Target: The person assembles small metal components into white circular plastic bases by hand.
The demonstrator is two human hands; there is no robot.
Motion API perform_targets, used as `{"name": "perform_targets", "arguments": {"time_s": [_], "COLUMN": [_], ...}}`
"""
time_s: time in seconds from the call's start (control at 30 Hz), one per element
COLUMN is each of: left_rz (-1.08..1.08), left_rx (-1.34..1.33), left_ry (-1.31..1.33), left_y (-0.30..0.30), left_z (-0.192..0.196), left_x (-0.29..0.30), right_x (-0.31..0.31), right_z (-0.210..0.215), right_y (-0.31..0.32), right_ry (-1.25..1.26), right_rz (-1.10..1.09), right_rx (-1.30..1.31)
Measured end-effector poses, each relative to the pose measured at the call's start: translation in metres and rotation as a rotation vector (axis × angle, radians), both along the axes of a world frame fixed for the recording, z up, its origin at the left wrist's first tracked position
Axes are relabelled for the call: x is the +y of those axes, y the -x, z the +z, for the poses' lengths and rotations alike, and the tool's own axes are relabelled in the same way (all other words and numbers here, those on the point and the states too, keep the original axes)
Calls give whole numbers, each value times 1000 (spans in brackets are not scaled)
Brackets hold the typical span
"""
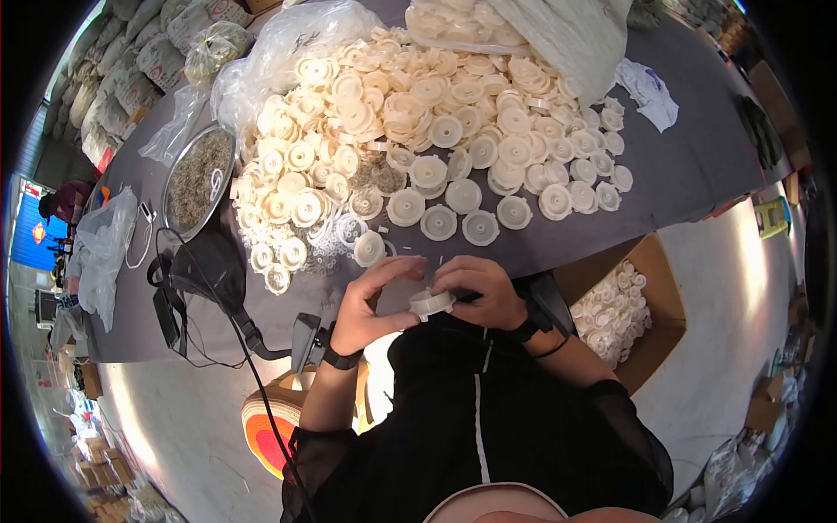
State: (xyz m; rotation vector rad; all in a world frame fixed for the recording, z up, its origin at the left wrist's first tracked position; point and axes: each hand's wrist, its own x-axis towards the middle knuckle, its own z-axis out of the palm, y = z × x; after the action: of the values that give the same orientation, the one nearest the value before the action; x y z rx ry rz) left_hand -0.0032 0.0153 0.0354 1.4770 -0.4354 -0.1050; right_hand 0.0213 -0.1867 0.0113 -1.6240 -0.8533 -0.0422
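Note:
Near the table's front edge my right hand (488,295) is closed around a white round plastic cap (432,302). My left hand (370,301) is beside it, fingers curved and thumb apart from them; the thumb tip is at the cap's left edge. Just beyond my hands lies a loose cap (369,249), with small clear rings (327,247) scattered to its left. A large heap of cream and white caps (392,96) spreads over the dark table, with single caps along its near side.
A round metal tray (228,144) of small parts stands at the left, near a black waist bag (207,275) with a cable. Clear plastic bags (288,44) border the heap. At the right, below the table, a cardboard box (664,318) holds white parts. A stool (261,427) is at lower left.

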Motion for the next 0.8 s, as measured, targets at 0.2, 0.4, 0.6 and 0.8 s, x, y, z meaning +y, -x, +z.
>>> {"name": "perform_targets", "arguments": {"time_s": [0.2, 0.4, 0.6, 0.8], "left_rz": [-30, 27, 111, 159], "left_rx": [-1, -48, -252, -436], "left_ry": [-212, -252, -262, -337], "left_y": [8, 10, 11, 10], "left_z": [5, 3, -4, -9], "left_x": [5, 6, 3, -4], "right_x": [-2, -2, -2, -2], "right_z": [-1, 3, 0, -3], "right_y": [-4, -5, -4, -6], "right_ry": [54, 54, 45, 34], "right_rz": [-31, -71, -105, -112], "right_rx": [-171, -388, -370, -406]}}
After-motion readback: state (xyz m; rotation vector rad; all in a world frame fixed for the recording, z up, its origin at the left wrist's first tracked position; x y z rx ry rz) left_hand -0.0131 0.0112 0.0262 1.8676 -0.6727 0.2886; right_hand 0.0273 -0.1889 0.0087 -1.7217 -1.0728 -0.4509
